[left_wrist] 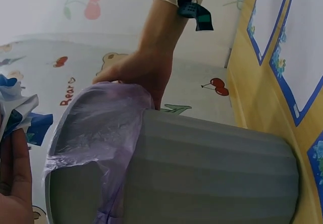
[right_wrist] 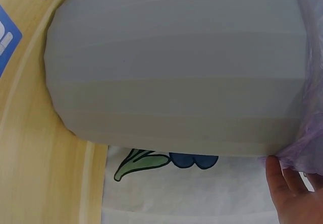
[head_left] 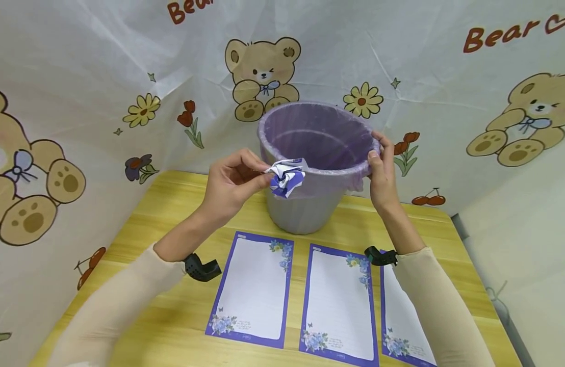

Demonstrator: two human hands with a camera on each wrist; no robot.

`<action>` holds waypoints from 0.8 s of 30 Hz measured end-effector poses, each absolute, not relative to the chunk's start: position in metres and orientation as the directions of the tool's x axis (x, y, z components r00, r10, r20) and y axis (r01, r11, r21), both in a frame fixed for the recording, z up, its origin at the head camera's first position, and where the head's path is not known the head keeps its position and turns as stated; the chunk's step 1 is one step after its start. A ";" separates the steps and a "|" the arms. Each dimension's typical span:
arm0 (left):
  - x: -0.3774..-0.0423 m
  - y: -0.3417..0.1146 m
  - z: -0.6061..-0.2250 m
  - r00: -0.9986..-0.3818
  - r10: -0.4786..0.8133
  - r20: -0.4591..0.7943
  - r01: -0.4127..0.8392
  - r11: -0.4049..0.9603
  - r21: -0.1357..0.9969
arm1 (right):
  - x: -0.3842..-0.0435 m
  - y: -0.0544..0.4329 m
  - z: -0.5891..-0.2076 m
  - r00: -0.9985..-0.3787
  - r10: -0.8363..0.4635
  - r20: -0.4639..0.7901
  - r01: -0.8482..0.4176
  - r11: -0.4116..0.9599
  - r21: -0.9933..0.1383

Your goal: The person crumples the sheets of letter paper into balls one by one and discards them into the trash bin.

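Between thumb and fingers, my left hand (head_left: pixel 229 183) pinches a crumpled ball of purple-and-white paper (head_left: pixel 287 177), held in front of the near rim of a grey trash can (head_left: pixel 301 211). A thin purple plastic bag (left_wrist: pixel 96 118) lines the can and folds over its rim. With the thumb on top and fingers outside, my right hand (head_left: pixel 383 171) grips the rim at the right side. In the right wrist view, its fingers (right_wrist: pixel 277 181) lie against the edge of the bag. The can's floor is hidden from the head view.
Purple-bordered sheets of stationery lie in a row on the wooden table: a left sheet (head_left: pixel 250 290), a middle sheet (head_left: pixel 339 300) and a right sheet (head_left: pixel 404 316) partly under the right forearm. Behind the can hangs a bear-print cloth (head_left: pixel 181 61).
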State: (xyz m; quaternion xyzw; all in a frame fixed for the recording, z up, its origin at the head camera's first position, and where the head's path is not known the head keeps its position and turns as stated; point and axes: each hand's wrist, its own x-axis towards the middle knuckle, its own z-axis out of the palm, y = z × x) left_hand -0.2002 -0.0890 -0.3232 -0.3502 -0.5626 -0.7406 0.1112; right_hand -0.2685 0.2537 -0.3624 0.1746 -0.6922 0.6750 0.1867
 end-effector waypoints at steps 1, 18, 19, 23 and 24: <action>-0.203 -0.089 -0.321 -0.729 0.228 0.645 0.559 -0.346 0.754 | -0.268 0.254 -0.362 -0.869 0.012 0.494 -0.494 0.028 -0.869; -0.234 -0.082 -0.291 -0.764 0.151 0.628 0.589 -0.234 0.773 | -0.270 0.248 -0.361 -0.868 0.015 0.496 -0.495 0.031 -0.868; -0.235 -0.081 -0.289 -0.759 0.150 0.633 0.598 -0.224 0.770 | -0.270 0.248 -0.361 -0.869 0.018 0.494 -0.493 0.034 -0.869; -0.245 -0.078 -0.282 -0.749 0.153 0.645 0.618 -0.188 0.763 | -0.268 0.251 -0.362 -0.876 0.030 0.482 -0.481 0.037 -0.876; -0.248 -0.076 -0.280 -0.749 0.155 0.644 0.619 -0.183 0.764 | -0.267 0.252 -0.363 -0.877 0.030 0.479 -0.478 0.039 -0.878</action>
